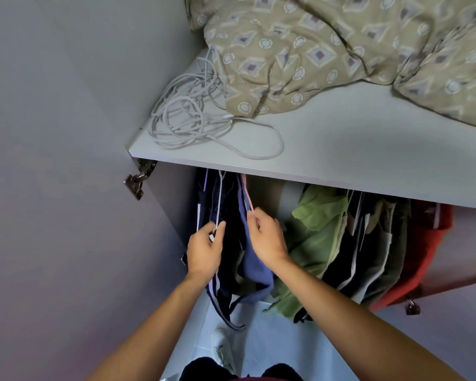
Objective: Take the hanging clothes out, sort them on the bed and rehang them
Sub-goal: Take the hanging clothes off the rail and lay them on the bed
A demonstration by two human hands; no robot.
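I see the dark navy clothes hanging at the left end of the wardrobe, just under the front edge of its white top shelf. My left hand has its fingers curled round a white hanger that runs up into those navy garments. My right hand pinches a pink hanger carrying a blue garment, which hangs touching the navy ones on their right. Both forearms reach up from the bottom of the view.

Right of a gap, a green garment hangs beside more dark clothes with pale stripes, and a red garment sits at the far right end.

On the shelf, a tangle of white cable lies at the front left corner, touching a beige patterned duvet heaped along the back. A metal hinge shows on the open door to the left. A white shoe lies on the wardrobe floor below.
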